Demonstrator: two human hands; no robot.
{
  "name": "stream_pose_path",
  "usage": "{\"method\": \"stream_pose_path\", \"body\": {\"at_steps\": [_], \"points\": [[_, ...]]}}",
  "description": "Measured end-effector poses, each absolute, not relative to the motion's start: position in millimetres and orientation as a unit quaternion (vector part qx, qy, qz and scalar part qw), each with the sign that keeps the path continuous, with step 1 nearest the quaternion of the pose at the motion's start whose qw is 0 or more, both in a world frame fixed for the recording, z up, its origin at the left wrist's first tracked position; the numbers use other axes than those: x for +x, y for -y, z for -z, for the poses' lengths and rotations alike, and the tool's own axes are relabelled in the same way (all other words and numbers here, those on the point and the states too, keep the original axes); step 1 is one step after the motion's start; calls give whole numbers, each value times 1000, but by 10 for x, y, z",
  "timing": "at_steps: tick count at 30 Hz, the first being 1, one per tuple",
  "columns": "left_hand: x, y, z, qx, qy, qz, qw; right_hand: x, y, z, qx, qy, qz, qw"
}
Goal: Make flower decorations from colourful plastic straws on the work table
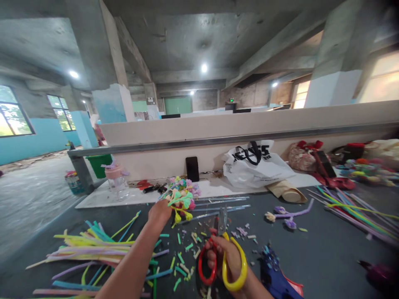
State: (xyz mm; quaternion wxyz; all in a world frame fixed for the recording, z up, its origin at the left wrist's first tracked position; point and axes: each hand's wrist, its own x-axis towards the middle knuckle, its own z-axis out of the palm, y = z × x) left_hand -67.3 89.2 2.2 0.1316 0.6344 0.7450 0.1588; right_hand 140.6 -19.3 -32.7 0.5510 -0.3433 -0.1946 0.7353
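Observation:
My right hand (222, 251) grips a pair of scissors (235, 276) with one red and one yellow loop, the blades pointing away from me. At the far side of the mat, my left hand (160, 214) reaches to a bunch of fuzzy pipe-cleaner flowers (183, 197) in green, yellow, pink and purple. Its fingers are mostly hidden by the flowers, so I cannot tell whether it grips any. Short cut pipe-cleaner pieces (187, 247) lie scattered between my hands. Loose long pipe cleaners (93, 249) are piled left of my left forearm.
A purple pipe-cleaner flower stem (294, 214) lies right of the scissors, with more pipe cleaners (355, 211) beyond. Along the back stand a pink-lidded cup (115, 182), a black phone (192, 169) and a white bag (255, 166). A dark blue object (277, 276) lies front right.

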Motion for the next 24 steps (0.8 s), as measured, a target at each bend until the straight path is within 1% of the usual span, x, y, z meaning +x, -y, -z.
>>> {"method": "stream_pose_path", "body": {"at_steps": [5, 11, 16, 20, 24], "points": [[-727, -894, -246, 653, -687, -245, 202, 1410, 210, 333, -326, 202, -741, 551], [-641, -705, -414, 663, -554, -341, 370, 1389, 260, 251, -307, 246, -716, 577], [-530, -560, -457, 663, -462, -360, 466, 1405, 278, 266, -272, 291, -686, 609], [-538, -561, -438, 672, -467, -330, 471, 1416, 298, 249, -266, 302, -669, 625], [-637, -721, -339, 672, -541, -308, 400, 1412, 298, 208, -289, 295, -661, 626]]}}
